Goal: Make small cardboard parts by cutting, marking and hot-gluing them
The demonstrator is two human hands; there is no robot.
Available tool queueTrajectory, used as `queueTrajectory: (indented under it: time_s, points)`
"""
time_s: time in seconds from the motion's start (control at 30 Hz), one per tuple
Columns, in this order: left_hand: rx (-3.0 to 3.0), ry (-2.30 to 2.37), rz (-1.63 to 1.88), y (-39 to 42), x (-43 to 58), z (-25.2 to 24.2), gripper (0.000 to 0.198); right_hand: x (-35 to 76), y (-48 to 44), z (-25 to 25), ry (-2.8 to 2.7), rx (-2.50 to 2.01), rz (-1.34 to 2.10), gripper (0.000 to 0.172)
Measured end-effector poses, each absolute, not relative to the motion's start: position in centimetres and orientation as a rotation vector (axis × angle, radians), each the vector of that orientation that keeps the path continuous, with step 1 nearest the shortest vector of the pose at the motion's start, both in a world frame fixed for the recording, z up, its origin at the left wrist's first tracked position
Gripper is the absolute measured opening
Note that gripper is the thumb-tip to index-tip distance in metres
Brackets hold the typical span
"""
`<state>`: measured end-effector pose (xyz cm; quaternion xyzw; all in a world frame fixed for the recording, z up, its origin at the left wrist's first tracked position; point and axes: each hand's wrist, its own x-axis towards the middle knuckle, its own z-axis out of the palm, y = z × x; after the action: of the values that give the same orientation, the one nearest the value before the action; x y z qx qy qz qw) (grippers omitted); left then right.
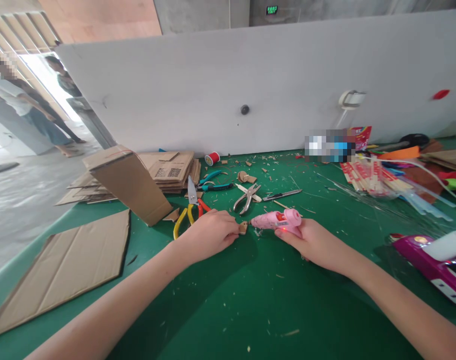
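Step in hand, as judged: dispensing glue onto a small brown piece (pixel 243 228). The piece is at mid-worktop (pixel 220 315), at the fingertips of the left hand (pixel 216 230), which pinches its left edge. The right hand (pixel 306 237) is wrapped around the handle of the pink glue gun (pixel 276 220); a red light shows on the body. The nozzle points left at the piece; whether it touches cannot be determined.

1. Grip the piece by its far-left edge only; the nozzle and fresh glue are likely hot.
2. Steady the right wrist before squeezing. Apply light, even trigger pressure.
3. Deposit a small bead, then lift the nozzle with a short twist to break strings.
4. Maintain clearance from the silver pliers (pixel 247 198) and utility knife (pixel 282 195), which lie just beyond the gun.
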<state>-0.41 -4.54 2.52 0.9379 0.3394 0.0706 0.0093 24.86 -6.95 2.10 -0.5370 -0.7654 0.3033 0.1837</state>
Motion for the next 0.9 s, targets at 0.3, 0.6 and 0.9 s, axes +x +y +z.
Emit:
queueTrajectory:
  time_s: [0.3,0.6,0.9]
  points:
    - [2.922,1.062,0.212,-4.5,-0.5,2.5,0.024,25.4,-6.9,1.7,-2.221,-1.518,0.901,0.039]
    - [2.918,1.028,0.231,-4.5,-0.7,2.4,0.024,25.7,-6.9,1.4,-2.182,-1.455,0.957,0.035]
    - [2.913,0.994,0.275,-4.4,-0.8,2.4,0.023,25.8,-6.9,1.3,-2.186,-1.471,0.949,0.033]
